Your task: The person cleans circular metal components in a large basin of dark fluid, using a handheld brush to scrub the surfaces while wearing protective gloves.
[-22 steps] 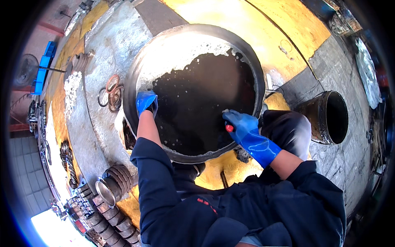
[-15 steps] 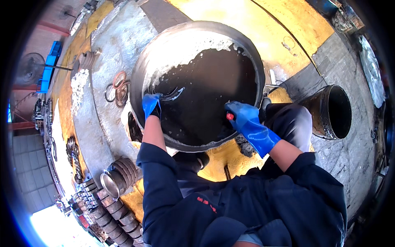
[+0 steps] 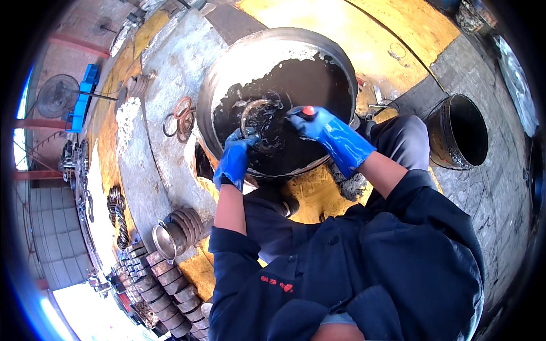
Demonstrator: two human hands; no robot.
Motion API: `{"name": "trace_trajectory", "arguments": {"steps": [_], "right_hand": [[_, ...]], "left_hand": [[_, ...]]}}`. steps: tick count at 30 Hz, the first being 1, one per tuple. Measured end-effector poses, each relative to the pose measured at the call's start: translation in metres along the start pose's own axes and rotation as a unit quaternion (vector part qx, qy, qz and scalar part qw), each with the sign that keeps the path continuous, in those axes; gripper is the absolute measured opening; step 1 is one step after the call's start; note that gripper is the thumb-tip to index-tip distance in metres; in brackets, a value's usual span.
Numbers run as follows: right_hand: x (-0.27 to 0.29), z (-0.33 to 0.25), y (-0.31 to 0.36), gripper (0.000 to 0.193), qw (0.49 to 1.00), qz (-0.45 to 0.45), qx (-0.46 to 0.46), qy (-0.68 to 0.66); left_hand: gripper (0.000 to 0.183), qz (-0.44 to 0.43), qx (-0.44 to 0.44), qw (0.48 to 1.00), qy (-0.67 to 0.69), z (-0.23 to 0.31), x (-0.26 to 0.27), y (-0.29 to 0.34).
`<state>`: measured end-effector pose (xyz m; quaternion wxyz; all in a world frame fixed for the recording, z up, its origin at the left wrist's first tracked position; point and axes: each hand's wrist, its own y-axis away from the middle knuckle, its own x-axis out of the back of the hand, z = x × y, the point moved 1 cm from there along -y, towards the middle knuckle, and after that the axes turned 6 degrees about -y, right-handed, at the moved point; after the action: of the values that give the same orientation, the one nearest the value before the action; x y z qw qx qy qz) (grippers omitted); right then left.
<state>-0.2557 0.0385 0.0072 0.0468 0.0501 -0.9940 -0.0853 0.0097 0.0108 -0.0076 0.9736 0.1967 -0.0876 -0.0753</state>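
A large round basin point(image 3: 208, 126) of dark liquid point(image 3: 321, 79), with pale foam point(image 3: 250, 59) along its far left side, stands between my knees. My left hand point(image 3: 233, 159), in a blue rubber glove, is closed on the near left part of a metal ring point(image 3: 245, 116). The ring is tilted and partly out of the liquid. Rippled, splashed liquid surrounds it. My right hand point(image 3: 318, 126), also gloved in blue, is closed around a red-ended handle point(image 3: 308, 111) just right of the ring. The tool's working end cannot be made out.
Loose rings point(image 3: 183, 116) lie on the floor left of the basin. Nearer stand ribbed metal rings point(image 3: 185, 227) and rows of stacked cylindrical parts point(image 3: 162, 284). A dark open drum point(image 3: 441, 136) stands at the right. A fan point(image 3: 56, 95) is at the far left.
My left hand has come nearer and right, and a ring now shows in it above the liquid. My right hand has moved left and farther away, toward the ring.
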Motion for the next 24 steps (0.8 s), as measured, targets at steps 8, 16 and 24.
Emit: {"name": "trace_trajectory", "arguments": {"steps": [8, 16, 24], "right_hand": [[-0.065, -0.030, -0.020, 0.031, 0.974, -0.122, 0.184, 0.044], [-0.057, 0.003, -0.072, 0.022, 0.961, 0.059, -0.016, -0.268], [-0.014, 0.053, -0.070, 0.030, 0.994, 0.100, -0.041, -0.026]], "left_hand": [[0.033, -0.018, -0.050, 0.999, -0.008, -0.012, -0.002, -0.002], [0.022, -0.025, 0.029, 0.999, 0.004, 0.010, -0.010, 0.019], [0.025, -0.005, 0.037, 0.999, -0.004, 0.002, -0.013, -0.003]]}}
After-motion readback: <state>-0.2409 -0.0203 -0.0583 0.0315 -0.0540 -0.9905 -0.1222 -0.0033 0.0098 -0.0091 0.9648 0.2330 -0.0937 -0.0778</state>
